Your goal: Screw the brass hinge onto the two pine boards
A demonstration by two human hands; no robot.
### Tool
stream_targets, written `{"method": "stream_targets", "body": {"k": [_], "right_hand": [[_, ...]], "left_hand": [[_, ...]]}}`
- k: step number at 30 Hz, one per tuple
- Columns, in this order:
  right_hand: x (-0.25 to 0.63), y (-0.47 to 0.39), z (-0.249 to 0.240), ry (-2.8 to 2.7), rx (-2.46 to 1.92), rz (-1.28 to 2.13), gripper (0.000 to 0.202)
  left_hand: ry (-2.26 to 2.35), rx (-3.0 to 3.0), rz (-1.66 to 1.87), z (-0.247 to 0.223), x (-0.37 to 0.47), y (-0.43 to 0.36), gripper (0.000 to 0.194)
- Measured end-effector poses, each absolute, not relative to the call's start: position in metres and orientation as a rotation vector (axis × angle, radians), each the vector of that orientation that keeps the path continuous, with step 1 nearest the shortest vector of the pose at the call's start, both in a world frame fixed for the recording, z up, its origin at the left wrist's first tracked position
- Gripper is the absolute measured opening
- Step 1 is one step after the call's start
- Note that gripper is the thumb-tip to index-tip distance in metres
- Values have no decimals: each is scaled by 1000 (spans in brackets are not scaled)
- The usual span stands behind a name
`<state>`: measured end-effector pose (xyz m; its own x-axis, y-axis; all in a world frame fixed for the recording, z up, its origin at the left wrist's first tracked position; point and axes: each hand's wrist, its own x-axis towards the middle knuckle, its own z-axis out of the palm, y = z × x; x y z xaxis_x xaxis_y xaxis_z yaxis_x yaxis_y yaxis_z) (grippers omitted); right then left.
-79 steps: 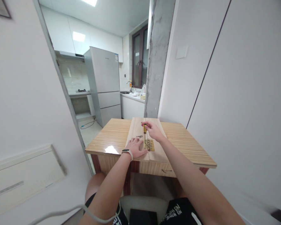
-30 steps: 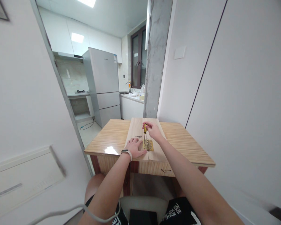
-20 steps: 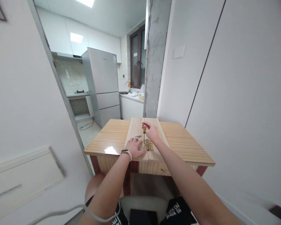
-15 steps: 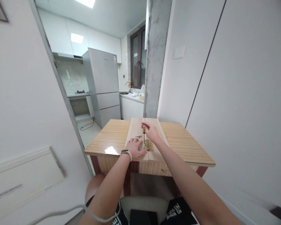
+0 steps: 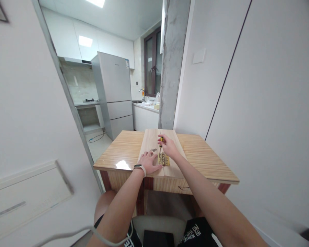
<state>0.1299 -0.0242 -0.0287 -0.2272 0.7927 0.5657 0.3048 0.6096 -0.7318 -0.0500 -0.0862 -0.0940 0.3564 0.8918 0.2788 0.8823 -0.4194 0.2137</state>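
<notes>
My right hand [image 5: 168, 145] is closed round the yellow and black handle of a screwdriver [image 5: 161, 141]. Its shaft slants down to the left part of a brass hinge [image 5: 167, 160]. The hinge lies across the seam between two pale wooden boards [image 5: 150, 138]. My left hand [image 5: 149, 162] rests flat on the left board, fingers spread, close to the hinge's left edge. Just beyond its fingertips lies a small pile of screws [image 5: 153, 150]. Where exactly the screwdriver's tip sits is too small to make out.
A striped wooden table [image 5: 201, 154] with a drawer stands under the boards. A grey cable [image 5: 67, 234] loops past my left forearm. Beyond the doorway are a fridge [image 5: 115, 79] and a sink counter [image 5: 145, 115]. A white wall [image 5: 273, 113] rises at the right.
The screwdriver has gone from nearly upright to tilted, its handle leaning right. My right hand has shifted slightly right with it. The left hand stays in place on the board.
</notes>
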Motion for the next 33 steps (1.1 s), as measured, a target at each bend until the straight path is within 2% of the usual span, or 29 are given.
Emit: {"method": "stream_targets", "body": {"k": [3,13,19,21,23,28,33], "right_hand": [[128,-27,-23,-1814,-923,529,38],[133,-32,23,-1781,-809,650,31],[178,-46,-1,-1480,-908,676,27],[192,-53,-11,-1340,-953,690,19],[201,-59,-17,-1212,-915,745,18],[209,-74,-26,-1107,-851,866,36],[211,-81,-32,-1093,-897,865,35]], "left_hand": [[1672,2564,578,-95,-50,-85,76],[1651,2523,633,-99,-51,-83,76],[1640,2460,729,-104,-54,-76,87],[1655,2400,787,-107,-55,-70,87],[1684,2328,837,-111,-56,-63,82],[1768,2247,847,-117,-56,-46,60],[1882,2168,792,-114,-51,-27,44]]}}
